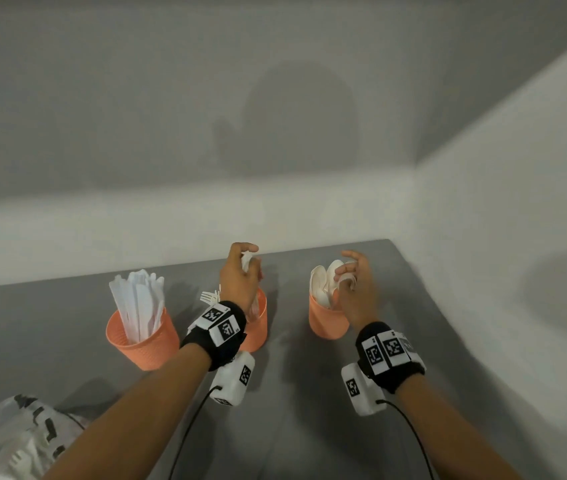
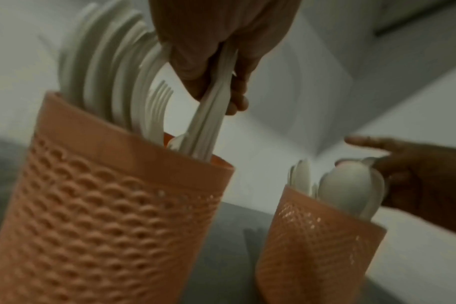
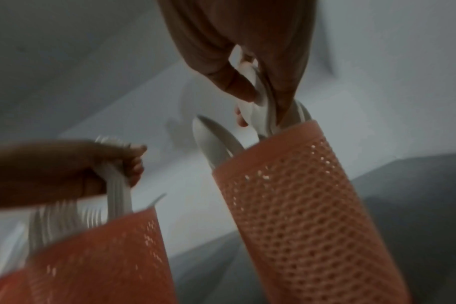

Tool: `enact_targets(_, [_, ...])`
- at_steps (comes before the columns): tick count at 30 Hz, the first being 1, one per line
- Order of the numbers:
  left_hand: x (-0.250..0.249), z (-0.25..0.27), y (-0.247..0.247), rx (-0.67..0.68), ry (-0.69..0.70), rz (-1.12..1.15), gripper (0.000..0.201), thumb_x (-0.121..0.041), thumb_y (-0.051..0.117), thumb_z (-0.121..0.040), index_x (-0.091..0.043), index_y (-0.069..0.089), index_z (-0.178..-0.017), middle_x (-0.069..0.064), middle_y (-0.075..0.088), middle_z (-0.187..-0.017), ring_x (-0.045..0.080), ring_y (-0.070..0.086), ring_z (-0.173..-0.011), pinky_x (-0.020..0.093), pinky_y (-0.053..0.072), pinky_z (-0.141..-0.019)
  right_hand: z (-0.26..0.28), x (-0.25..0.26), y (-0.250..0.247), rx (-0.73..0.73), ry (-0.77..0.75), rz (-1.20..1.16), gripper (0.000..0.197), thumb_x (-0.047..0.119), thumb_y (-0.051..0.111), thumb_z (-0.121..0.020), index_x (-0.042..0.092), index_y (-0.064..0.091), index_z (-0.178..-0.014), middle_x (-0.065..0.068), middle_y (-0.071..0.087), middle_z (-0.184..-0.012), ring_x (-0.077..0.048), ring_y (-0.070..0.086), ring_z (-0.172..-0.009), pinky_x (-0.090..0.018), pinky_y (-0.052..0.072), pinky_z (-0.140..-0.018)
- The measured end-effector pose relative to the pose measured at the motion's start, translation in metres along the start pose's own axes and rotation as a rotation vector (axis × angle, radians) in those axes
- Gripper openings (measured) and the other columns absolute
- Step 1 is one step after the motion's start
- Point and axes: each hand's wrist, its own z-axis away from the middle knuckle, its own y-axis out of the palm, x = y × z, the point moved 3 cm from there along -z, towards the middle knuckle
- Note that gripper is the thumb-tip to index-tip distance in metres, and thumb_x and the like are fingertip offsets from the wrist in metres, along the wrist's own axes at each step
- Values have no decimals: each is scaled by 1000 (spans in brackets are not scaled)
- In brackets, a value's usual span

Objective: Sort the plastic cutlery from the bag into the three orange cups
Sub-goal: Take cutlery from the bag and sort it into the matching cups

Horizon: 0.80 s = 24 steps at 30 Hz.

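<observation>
Grey and matte, the table (image 1: 413,306) sits pushed into a pale corner, carrying three orange cups with a dimpled, perforated texture. The left hand (image 1: 240,278) has its grip curled tight around a bundle of white plastic forks (image 2: 208,123), their ends already inside the middle cup (image 2: 104,205), where other forks lean. The right hand (image 1: 354,285) pinches the bowls of several white spoons (image 3: 257,96) between thumb and fingers, handles down in the right cup (image 3: 312,195). The left cup (image 1: 143,337) stands apart, full of flat knives (image 1: 140,299). The crumpled clear bag (image 1: 15,438) lies at the near left edge, with some cutlery seemingly inside. I'd say both bundles want lowering straight down before the fingers loosen, since these thin, light cups look easy to tip and the slick, springy handles could fan out. The spoons nest smoothly; the tines may snag their neighbours.
</observation>
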Motion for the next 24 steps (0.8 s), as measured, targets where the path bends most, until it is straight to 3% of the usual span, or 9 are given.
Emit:
enact_targets(3, [4, -1, 5, 74, 26, -215, 20, -3, 42, -92, -14, 49, -107, 6, 55, -76, 22, 59, -65, 26, 45, -60, 5, -4, 4, 35, -139, 164, 50, 3, 29, -65, 7, 60, -104, -5, 54, -92, -19, 51, -83, -3, 36, -67])
enact_targets(7, [3, 3, 11, 213, 174, -530, 18, -3, 39, -92, -3, 54, -103, 14, 55, -96, 31, 54, -77, 32, 41, -62, 7, -6, 3, 150, -235, 454, 44, -7, 37, -78, 4, 62, -113, -14, 53, -118, -29, 54, -104, -21, 40, -79])
enact_targets(9, [2, 5, 14, 280, 247, -727, 19, 0, 40, -90, 1, 57, -99, 18, 55, -99, 34, 54, -83, 38, 43, -70, 10, -5, 4, 235, -247, 565, 45, 2, 36, -84, 5, 55, -125, -13, 50, -130, -30, 44, -126, -31, 39, -97])
enact_targets(12, [2, 8, 15, 293, 372, -1086, 32, -17, 37, -86, -4, 66, -80, 13, 62, -84, 32, 62, -77, 39, 49, -70, 12, -5, 6, 263, -301, 686, 64, 27, 14, -85, -1, 40, -137, -16, 43, -142, -30, 33, -137, -31, 17, -115])
enact_targets(14, [3, 10, 15, 331, 300, -1223, 49, -35, 29, -92, -4, 66, -98, 12, 64, -101, 30, 60, -100, 48, 43, -95, 10, -10, 7, 288, -300, 796, 80, 40, 0, -81, -1, 30, -142, -15, 34, -149, -26, 24, -142, -33, 6, -118])
enact_targets(15, [6, 9, 14, 351, 236, -1284, 57, -45, 25, -95, -2, 56, -118, 14, 56, -121, 31, 49, -120, 53, 26, -109, 8, -13, 8, 302, -289, 825, 84, 46, -3, -79, 1, 26, -144, -14, 30, -152, -24, 20, -144, -32, 3, -118])
enact_targets(17, [7, 5, 12, 380, 137, -1379, 78, -61, 17, -91, -2, 27, -141, 13, 34, -146, 29, 24, -140, 56, 1, -114, 5, -14, 8, 323, -271, 825, 88, 54, -2, -77, 4, 22, -146, -11, 26, -154, -21, 17, -145, -30, 2, -118])
enact_targets(21, [-1, 2, 8, 369, -1, -1326, 92, -73, 12, -82, -10, 2, -148, 14, 13, -156, 29, 7, -145, 57, -6, -113, -1, -13, 6, 315, -275, 781, 88, 59, 3, -76, 10, 30, -144, -11, 28, -153, -23, 19, -144, -35, 7, -117])
enact_targets(24, [-5, 1, -3, 355, -74, -1114, 89, -71, 19, -84, -14, -5, -148, 16, 7, -157, 30, 4, -146, 55, -4, -114, 1, -6, 4, 248, -289, 722, 79, 57, 9, -80, 15, 35, -143, -9, 27, -154, -26, 17, -144, -43, 7, -116])
